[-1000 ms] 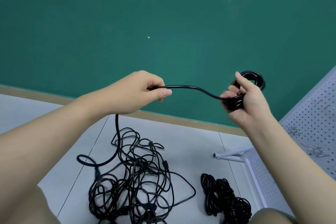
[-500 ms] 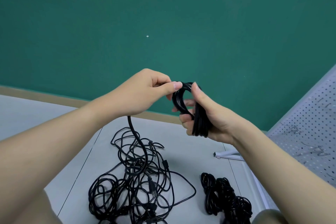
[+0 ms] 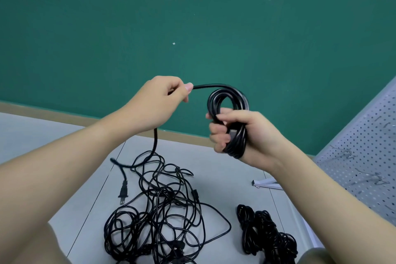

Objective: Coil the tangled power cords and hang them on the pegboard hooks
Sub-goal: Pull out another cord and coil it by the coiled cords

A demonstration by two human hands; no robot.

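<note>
Down on the pale grey floor, a loose tangled heap of thin black power cords waits its turn, with a bundle of already gathered black cords just beside it, kept apart. Up a level: the right hand wraps its curled fingers round a neat black rubber coil, locking the loops, while the left hand pinches the trailing black cord to feed the next turn. Far right, the white perforated pegboard stands ready beneath the green wall.
</note>
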